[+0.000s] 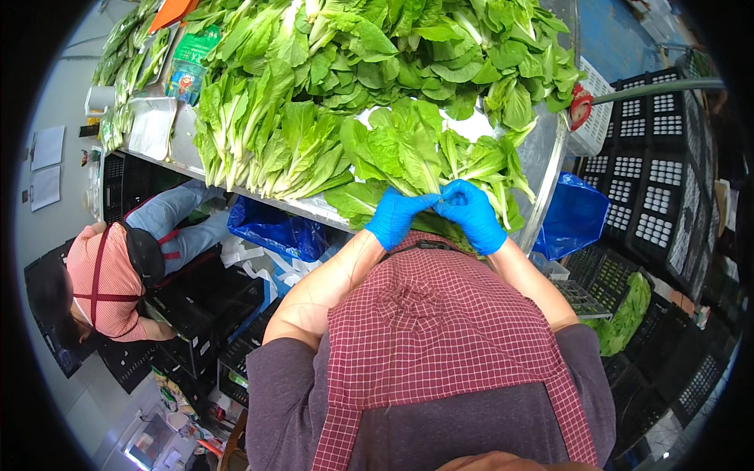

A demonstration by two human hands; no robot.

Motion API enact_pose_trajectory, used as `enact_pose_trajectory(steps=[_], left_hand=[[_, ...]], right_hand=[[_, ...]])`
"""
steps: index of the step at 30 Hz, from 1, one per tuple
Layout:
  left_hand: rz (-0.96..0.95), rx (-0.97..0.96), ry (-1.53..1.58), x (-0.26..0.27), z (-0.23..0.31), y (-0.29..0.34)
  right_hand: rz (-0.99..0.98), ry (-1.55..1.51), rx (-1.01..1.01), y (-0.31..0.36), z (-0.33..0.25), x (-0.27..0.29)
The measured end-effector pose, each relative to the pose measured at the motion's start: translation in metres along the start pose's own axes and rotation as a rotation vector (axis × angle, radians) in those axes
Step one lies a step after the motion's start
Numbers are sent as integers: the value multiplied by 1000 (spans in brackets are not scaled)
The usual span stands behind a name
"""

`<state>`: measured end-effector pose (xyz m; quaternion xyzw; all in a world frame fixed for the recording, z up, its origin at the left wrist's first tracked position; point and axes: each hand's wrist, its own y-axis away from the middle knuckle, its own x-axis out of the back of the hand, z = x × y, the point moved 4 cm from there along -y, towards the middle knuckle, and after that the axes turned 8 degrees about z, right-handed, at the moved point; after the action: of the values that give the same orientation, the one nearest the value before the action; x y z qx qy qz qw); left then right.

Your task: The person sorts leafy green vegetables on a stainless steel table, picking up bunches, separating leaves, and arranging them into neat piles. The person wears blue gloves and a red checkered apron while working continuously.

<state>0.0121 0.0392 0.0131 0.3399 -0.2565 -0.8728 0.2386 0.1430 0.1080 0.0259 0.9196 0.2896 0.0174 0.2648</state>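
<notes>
At the near edge of the metal table [182, 135], my left hand [395, 219] and my right hand [476, 217], both in blue gloves, meet at the stem end of a bunch of leafy greens [402, 151]. The fingers of each hand are closed in a pinch there, and the leaves fan away from me. Whether something thin sits between the fingertips is too small to tell. More loose greens [294, 153] lie in a row just left of the bunch. Right of it are further stalks [483, 161], and a large heap of greens [440, 51] covers the far side.
Blue-lined bins [279, 228] [572, 213] stand below the table at left and right. Black crates [656, 169] are stacked to the right, near a white crate [591, 110]. A green bag [192, 63] lies at the far left. Another person [114, 279] bends over crates at left.
</notes>
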Motion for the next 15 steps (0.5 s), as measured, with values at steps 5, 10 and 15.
enact_pose_trajectory(steps=[5,10,15], left_hand=[[59,-59,-103,0,2,-1],[122,-97,-171,-9,14,7],[168,-160,-203,-8,18,9]], right_hand=[[58,-323,-107,7,1,-9],[226,-24,65,6,-2,-7],[71,2,57,0,-5,-14]])
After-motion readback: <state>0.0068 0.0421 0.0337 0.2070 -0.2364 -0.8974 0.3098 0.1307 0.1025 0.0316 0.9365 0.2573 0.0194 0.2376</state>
